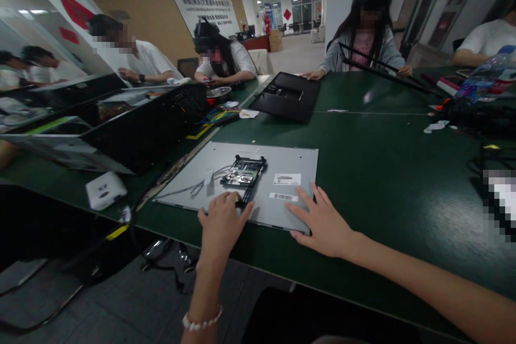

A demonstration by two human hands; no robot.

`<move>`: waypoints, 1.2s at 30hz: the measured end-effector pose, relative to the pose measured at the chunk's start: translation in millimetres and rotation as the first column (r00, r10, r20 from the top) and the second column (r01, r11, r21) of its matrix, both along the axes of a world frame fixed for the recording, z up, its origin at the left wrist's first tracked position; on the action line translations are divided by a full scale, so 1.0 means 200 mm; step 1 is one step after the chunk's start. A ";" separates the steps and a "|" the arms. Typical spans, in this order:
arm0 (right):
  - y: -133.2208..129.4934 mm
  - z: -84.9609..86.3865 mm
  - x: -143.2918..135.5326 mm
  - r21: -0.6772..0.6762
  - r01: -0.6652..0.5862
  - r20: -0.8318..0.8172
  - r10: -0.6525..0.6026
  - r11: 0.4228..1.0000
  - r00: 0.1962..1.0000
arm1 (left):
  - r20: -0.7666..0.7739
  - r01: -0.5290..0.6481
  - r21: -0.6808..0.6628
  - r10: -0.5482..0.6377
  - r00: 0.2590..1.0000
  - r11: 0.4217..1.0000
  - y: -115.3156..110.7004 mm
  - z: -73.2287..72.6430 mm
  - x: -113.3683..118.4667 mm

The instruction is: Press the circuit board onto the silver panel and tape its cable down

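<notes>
A flat grey metal-backed display panel (pixel 296 158) lies on the green table in front of me. On its middle sits a circuit board (pixel 242 173) in a black bracket (pixel 250 192), with thin grey cables (pixel 197 187) running left from it. My left hand (pixel 223 220) rests at the panel's near edge, fingers bent and apart, close beside the lower end of the bracket. Whether its fingertips touch the bracket I cannot tell. My right hand (pixel 324 220) lies spread over the panel's near right corner, by two white barcode labels (pixel 287 179). Neither hand visibly holds anything.
A black monitor back cover (pixel 286 97) lies across the table, where a person (pixel 363 37) holds a black frame (pixel 374 64). Left stand an opened black casing (pixel 149 129) and a white box (pixel 105 191). A plastic bottle (pixel 489 75) and cables are at right.
</notes>
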State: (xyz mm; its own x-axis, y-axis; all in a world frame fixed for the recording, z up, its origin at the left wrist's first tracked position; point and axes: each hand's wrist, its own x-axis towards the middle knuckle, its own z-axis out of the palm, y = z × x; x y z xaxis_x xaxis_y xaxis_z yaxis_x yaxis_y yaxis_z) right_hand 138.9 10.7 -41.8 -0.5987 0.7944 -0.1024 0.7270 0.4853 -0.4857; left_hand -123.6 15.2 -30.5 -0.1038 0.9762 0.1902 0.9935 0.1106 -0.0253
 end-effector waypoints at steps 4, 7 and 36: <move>0.00 0.00 0.00 -0.014 0.003 -0.011 -0.003 1.000 1.000 | -0.098 -0.009 0.018 0.010 0.995 1.000 0.10 -0.02 0.03; 0.01 -0.01 0.01 -0.021 0.003 -0.021 -0.003 1.000 1.000 | -0.152 0.039 -0.038 -0.045 0.987 0.998 0.20 -0.04 0.00; 0.00 0.03 0.01 -0.042 -0.009 0.013 0.009 0.999 1.000 | -0.247 0.005 -0.019 -0.010 0.969 1.000 0.43 0.09 -0.35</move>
